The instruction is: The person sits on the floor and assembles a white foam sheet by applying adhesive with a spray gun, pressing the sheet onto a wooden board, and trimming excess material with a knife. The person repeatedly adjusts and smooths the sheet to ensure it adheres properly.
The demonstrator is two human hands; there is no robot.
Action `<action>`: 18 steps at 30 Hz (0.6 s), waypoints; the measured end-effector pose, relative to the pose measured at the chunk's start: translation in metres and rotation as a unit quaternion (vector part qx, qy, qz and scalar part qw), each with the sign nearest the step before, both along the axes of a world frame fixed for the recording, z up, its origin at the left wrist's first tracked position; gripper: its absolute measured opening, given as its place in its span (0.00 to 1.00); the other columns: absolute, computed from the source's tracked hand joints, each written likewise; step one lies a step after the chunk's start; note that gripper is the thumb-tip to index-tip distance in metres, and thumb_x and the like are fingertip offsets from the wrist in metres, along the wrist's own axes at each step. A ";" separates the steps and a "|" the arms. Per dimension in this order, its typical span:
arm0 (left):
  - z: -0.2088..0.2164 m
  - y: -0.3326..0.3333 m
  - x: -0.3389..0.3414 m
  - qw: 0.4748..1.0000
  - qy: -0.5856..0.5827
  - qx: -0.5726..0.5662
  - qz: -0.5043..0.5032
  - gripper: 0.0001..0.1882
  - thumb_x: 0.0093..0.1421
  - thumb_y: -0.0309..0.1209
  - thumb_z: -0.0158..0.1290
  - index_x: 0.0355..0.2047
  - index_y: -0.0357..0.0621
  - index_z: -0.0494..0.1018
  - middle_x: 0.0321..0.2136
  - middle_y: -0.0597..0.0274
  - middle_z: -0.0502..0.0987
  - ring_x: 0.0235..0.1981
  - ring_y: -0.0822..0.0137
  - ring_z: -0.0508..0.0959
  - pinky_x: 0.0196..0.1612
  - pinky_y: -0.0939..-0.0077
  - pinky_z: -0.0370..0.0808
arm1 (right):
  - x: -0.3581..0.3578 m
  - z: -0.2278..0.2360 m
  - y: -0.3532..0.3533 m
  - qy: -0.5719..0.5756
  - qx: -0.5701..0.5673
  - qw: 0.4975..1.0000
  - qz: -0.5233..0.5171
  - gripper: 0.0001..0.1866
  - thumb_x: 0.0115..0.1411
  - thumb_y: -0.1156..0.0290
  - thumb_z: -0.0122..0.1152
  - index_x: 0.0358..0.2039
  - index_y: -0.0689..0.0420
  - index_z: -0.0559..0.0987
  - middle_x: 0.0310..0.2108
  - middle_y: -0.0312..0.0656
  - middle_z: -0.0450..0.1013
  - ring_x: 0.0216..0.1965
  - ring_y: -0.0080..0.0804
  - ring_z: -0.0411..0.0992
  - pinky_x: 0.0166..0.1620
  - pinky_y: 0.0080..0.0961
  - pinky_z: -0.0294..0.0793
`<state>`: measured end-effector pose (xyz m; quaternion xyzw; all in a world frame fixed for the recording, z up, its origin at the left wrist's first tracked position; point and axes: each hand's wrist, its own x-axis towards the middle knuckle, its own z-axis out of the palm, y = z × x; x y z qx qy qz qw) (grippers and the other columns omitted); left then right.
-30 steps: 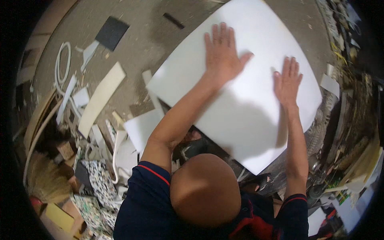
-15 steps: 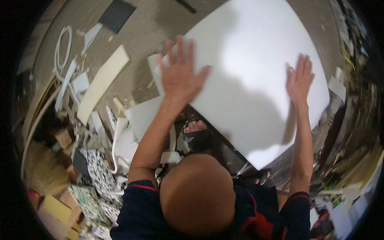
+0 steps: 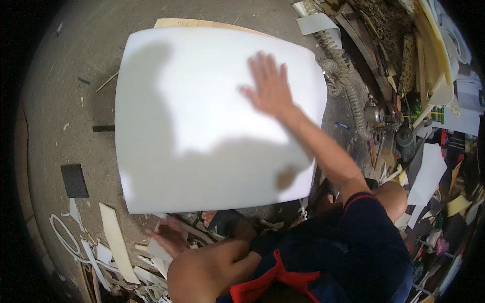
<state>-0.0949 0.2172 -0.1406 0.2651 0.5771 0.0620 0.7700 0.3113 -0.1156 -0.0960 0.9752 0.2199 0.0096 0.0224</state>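
A large white sheet, seemingly foam [image 3: 212, 116], lies in front of me with its corners rounded. The tan edge of a wooden board [image 3: 202, 23] shows from under its far side. My right hand [image 3: 271, 88] is over the right part of the sheet, palm down, with fingers spread and nothing held; contact is hard to tell. Off the sheet's near left edge, beside my bent knee, my left hand [image 3: 169, 236] is blurred. Its fingers look apart, and I see nothing in them. Shadows fall across the sheet's left and near parts.
Cream and white offcut strips [image 3: 118, 242] and a dark grey square pad [image 3: 74, 181] lie on the left. A coiled hose [image 3: 348, 83], a blue pen [image 3: 342, 125] and heaped scraps [image 3: 434, 171] are on the right. A black bar [image 3: 103, 129] juts out by the sheet's left edge.
My view has turned, so the sheet sits further left and squarer. My left hand has left the sheet and dropped toward my knee. My right hand has moved inward from the sheet's right edge.
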 end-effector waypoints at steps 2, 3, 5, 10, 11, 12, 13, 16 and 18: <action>0.017 -0.044 -0.007 0.992 -0.002 -0.088 -0.087 0.38 0.68 0.67 0.41 0.60 0.47 0.68 0.54 0.57 0.75 0.59 0.57 0.73 0.56 0.65 0.74 | 0.066 0.003 -0.009 -0.011 -0.043 0.996 -0.074 0.49 0.67 0.29 0.35 0.75 0.54 0.52 0.76 0.51 0.46 0.77 0.53 0.42 0.72 0.69 0.37; 0.024 -0.059 -0.003 0.980 -0.068 -0.142 -0.124 0.36 0.69 0.63 0.45 0.61 0.48 0.68 0.55 0.58 0.75 0.59 0.57 0.73 0.55 0.66 0.76 | 0.094 0.009 -0.011 -0.019 -0.039 0.997 -0.071 0.51 0.66 0.27 0.34 0.75 0.55 0.54 0.72 0.55 0.56 0.74 0.55 0.51 0.71 0.72 0.35; 0.036 -0.079 0.010 0.955 -0.147 -0.201 -0.163 0.32 0.69 0.58 0.50 0.62 0.48 0.67 0.55 0.58 0.75 0.59 0.57 0.73 0.55 0.67 0.77 | 0.144 0.022 -0.003 0.077 0.011 0.993 -0.084 0.52 0.62 0.24 0.39 0.67 0.59 0.69 0.62 0.59 0.70 0.66 0.56 0.66 0.70 0.66 0.48; 0.050 -0.105 0.047 0.956 -0.135 -0.214 -0.148 0.27 0.68 0.47 0.57 0.60 0.44 0.68 0.55 0.59 0.74 0.57 0.60 0.74 0.57 0.65 0.75 | 0.197 0.038 0.025 0.267 0.007 0.961 -0.073 0.50 0.60 0.25 0.45 0.57 0.63 0.79 0.53 0.62 0.76 0.56 0.55 0.75 0.60 0.50 0.72; 0.051 -0.107 0.049 0.957 -0.141 -0.215 -0.136 0.26 0.68 0.45 0.59 0.59 0.43 0.69 0.55 0.59 0.74 0.56 0.62 0.74 0.58 0.64 0.74 | 0.197 0.038 0.025 0.275 0.011 0.960 -0.045 0.50 0.60 0.25 0.45 0.57 0.64 0.79 0.54 0.62 0.76 0.56 0.56 0.75 0.59 0.51 0.72; 0.051 -0.109 0.050 0.958 -0.137 -0.221 -0.121 0.23 0.67 0.42 0.61 0.55 0.41 0.70 0.53 0.59 0.76 0.53 0.63 0.76 0.59 0.62 0.73 | 0.195 0.036 0.028 0.251 0.008 0.965 -0.072 0.53 0.57 0.22 0.46 0.57 0.64 0.79 0.55 0.61 0.75 0.58 0.56 0.74 0.61 0.48 0.71; 0.050 -0.110 0.051 0.963 -0.119 -0.208 -0.124 0.23 0.67 0.42 0.60 0.55 0.41 0.71 0.52 0.58 0.77 0.53 0.62 0.77 0.58 0.62 0.74 | 0.191 0.036 0.027 0.233 0.004 0.967 -0.102 0.56 0.53 0.19 0.47 0.58 0.64 0.78 0.56 0.61 0.75 0.59 0.56 0.73 0.63 0.45 0.70; 0.049 -0.113 0.052 0.966 -0.103 -0.198 -0.132 0.20 0.69 0.41 0.58 0.53 0.39 0.72 0.49 0.57 0.79 0.52 0.61 0.79 0.57 0.59 0.78 | 0.174 0.046 0.023 0.157 0.009 0.984 -0.087 0.58 0.52 0.21 0.52 0.61 0.66 0.75 0.53 0.62 0.76 0.59 0.56 0.74 0.61 0.46 0.72; 0.052 -0.114 0.052 0.969 -0.111 -0.179 -0.132 0.21 0.68 0.41 0.58 0.53 0.38 0.72 0.49 0.57 0.79 0.52 0.61 0.79 0.57 0.58 0.77 | 0.161 0.070 0.020 0.140 0.010 0.989 -0.054 0.58 0.51 0.23 0.56 0.63 0.66 0.73 0.52 0.64 0.77 0.57 0.56 0.75 0.59 0.48 0.74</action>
